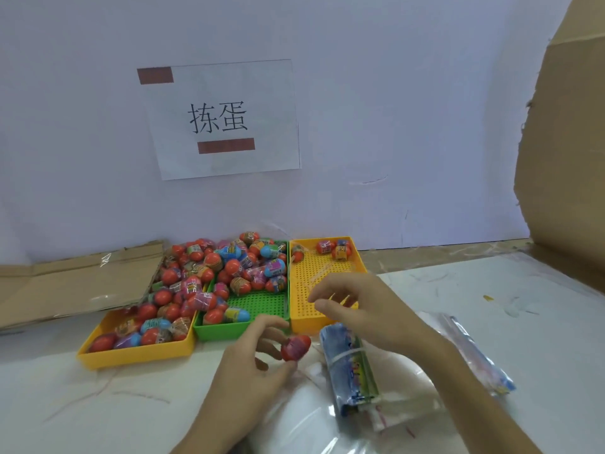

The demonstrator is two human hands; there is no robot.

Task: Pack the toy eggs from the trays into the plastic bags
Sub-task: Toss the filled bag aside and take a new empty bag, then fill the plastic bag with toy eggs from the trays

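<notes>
Fingers (262, 326) of the left hand (248, 358) curl round a red toy egg (295, 347), thumb under it and fingertips behind it, holding it just above the worktop (98, 404); far to the left of these fingers lies flattened cardboard (75, 280) against the wall; nearer, up and to the left of them, sits a yellow tray (137, 353) heaped with toy eggs (170, 309), mostly red, some blue and purple; straight beyond the left fingers stands a green tray (262, 306), its far half piled with more eggs and its near half bare; on the wall above hangs a paper sign (222, 119) with two characters and two brown bars; the right hand (357, 303) hovers over the near end of a second yellow tray (314, 276), its fingers (324, 290) loosely bent and grasping nothing that can be made out; a few eggs (334, 249) lie at that tray's far end; below the right fingers, beside the held egg, lies a banded roll of printed plastic bags (352, 365) on clear plastic film (314, 417); to the right of the wrist lies another flat printed bag (481, 355); at the far right edge stands a tall cardboard sheet (566, 158).
</notes>
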